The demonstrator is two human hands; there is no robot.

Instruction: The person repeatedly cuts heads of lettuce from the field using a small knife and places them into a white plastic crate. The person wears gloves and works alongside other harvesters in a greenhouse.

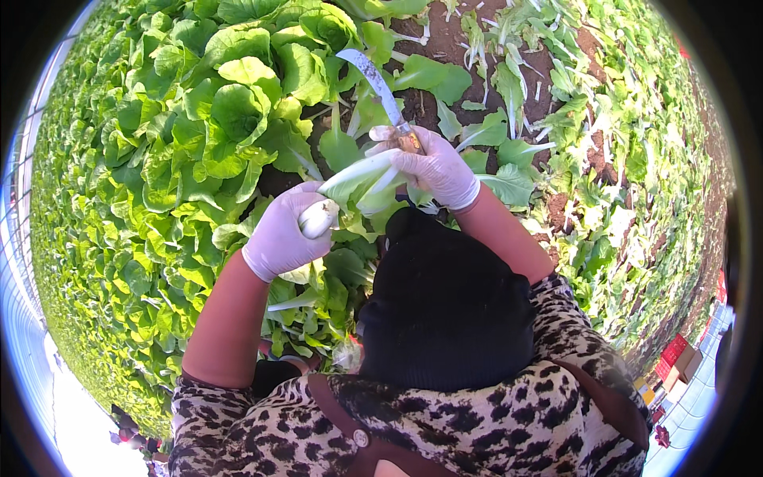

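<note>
My left hand [289, 235], in a pale disposable glove, is closed around a leafy green vegetable head whose pale cut base [319, 218] pokes out of the fist. My right hand [438, 167], gloved too, grips the handle of a curved harvesting knife [381, 89]. Its hooked blade points up and to the left and has dirt on it. The thumb side of my right hand also touches a leaf with a broad white stalk [372, 179] that lies between both hands. Whether this leaf is still joined to the head cannot be told.
Dense uncut leafy greens [232, 119] fill the left side. Loose cut leaves [512, 83] lie over brown soil [438, 39] at the top and right. Red crates [672, 356] and a cardboard box [686, 364] stand at the lower right edge.
</note>
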